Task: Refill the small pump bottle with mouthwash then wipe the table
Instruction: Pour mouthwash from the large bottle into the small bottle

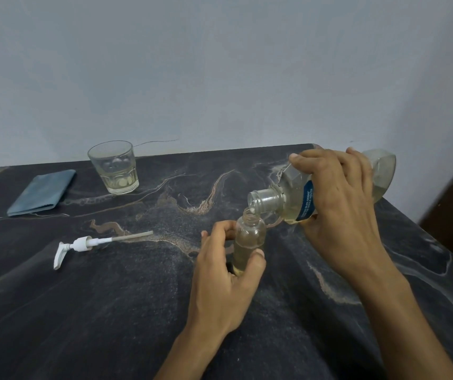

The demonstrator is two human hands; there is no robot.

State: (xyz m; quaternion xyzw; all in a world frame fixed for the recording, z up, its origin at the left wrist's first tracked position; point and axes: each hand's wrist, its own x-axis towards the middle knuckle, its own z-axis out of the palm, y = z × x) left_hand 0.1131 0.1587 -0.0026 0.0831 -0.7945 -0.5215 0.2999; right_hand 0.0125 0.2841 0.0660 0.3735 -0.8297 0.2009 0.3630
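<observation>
The left hand (221,272) is wrapped around the lower body of the small pump bottle (248,239), thumb on the near side and fingers behind, holding it upright on the counter (137,311). The right hand (342,198) grips the mouthwash bottle (296,200) around its middle, over the blue label, and holds it tilted with the open neck directly above the small bottle's mouth; the two openings are almost touching. Pale yellow liquid shows in both vessels, and the small bottle appears filled to roughly its shoulder, though the exact level is hard to read through the clear plastic.

Handling assessment: the small bottle is light, narrow and easily tipped, so a low, steady grip on its body is appropriate. The large bottle looks partly emptied, smooth-sided and likely slippery if wet; its weight will shift as the liquid runs toward the neck, so a grip across the waist is judged sound. The narrow target opening makes overflow or a stray dribble the main risk.

The pump head (82,244) with its dip tube lies on its side, well to the left. A glass (113,167) holding a little pale liquid and a folded blue cloth (41,193) sit at the far left, untouched.
</observation>
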